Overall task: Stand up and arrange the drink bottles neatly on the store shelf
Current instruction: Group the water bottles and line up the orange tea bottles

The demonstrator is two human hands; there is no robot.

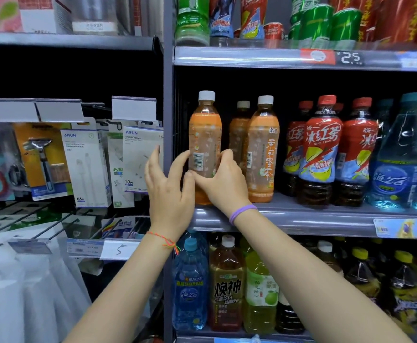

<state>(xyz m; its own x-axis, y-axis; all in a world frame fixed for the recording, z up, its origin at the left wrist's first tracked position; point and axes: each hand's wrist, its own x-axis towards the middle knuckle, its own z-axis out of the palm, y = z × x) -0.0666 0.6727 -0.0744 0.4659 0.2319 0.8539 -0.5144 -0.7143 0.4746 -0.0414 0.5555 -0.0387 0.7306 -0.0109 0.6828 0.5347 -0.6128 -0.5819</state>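
Note:
An orange-labelled tea bottle [205,134] with a white cap stands upright at the left end of the middle shelf [301,219], its barcode side facing me. My right hand [223,181] grips its lower part from the right. My left hand [169,181] touches it from the left with thumb and forefinger, the other fingers spread. Two more orange tea bottles [262,149] stand just to its right, one behind the other. Red ice tea bottles [320,149] and blue water bottles [400,154] fill the row further right.
The grey shelf upright [168,95] runs right beside my left hand. Left of it hang boxed chargers [141,157] and a razor pack [45,159] on pegs. Cans and bottles [318,21] line the shelf above; large bottles [227,285] stand on the shelf below.

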